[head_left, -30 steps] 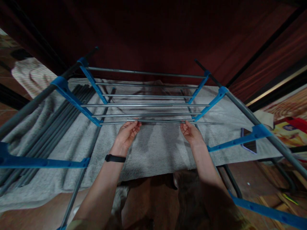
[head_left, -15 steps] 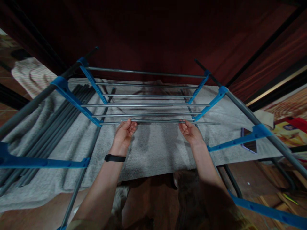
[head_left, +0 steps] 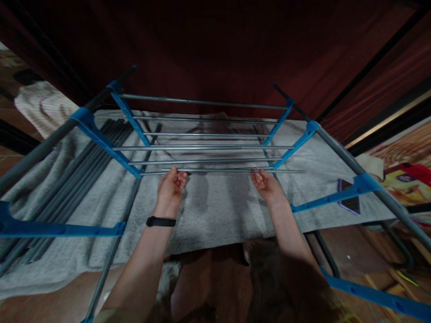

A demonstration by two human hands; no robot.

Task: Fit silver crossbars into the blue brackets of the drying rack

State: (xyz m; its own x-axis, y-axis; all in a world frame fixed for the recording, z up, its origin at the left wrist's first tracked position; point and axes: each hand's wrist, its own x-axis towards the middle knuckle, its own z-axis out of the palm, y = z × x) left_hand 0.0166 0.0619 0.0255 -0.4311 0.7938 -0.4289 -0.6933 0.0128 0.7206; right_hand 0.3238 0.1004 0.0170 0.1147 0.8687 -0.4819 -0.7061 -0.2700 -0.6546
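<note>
Between my two hands a thin grey metal tube [head_left: 218, 170] lies level. My left hand [head_left: 171, 186] pinches it near its left end, fingers closed around it. Farther right, my right hand [head_left: 266, 183] holds the same tube between thumb and fingers, and its right end sticks out past that hand. Close behind it run the fixed rods [head_left: 205, 161] of a rack, set between a blue plastic bracket [head_left: 107, 146] on the left and another blue bracket [head_left: 296, 146] on the right. A black wristband [head_left: 160, 221] circles my left wrist.
Several loose grey tubes [head_left: 77, 179] lie bundled at left on the grey towel [head_left: 215, 215]. Lower blue brackets [head_left: 60, 228] jut inward from the side poles. A phone [head_left: 349, 197] rests at right near a red and yellow package [head_left: 407, 181]. A dark red curtain [head_left: 208, 49] hangs behind.
The held tube has shifted slightly left. My left hand has moved a little left with it, while my right hand stays in nearly the same place.
</note>
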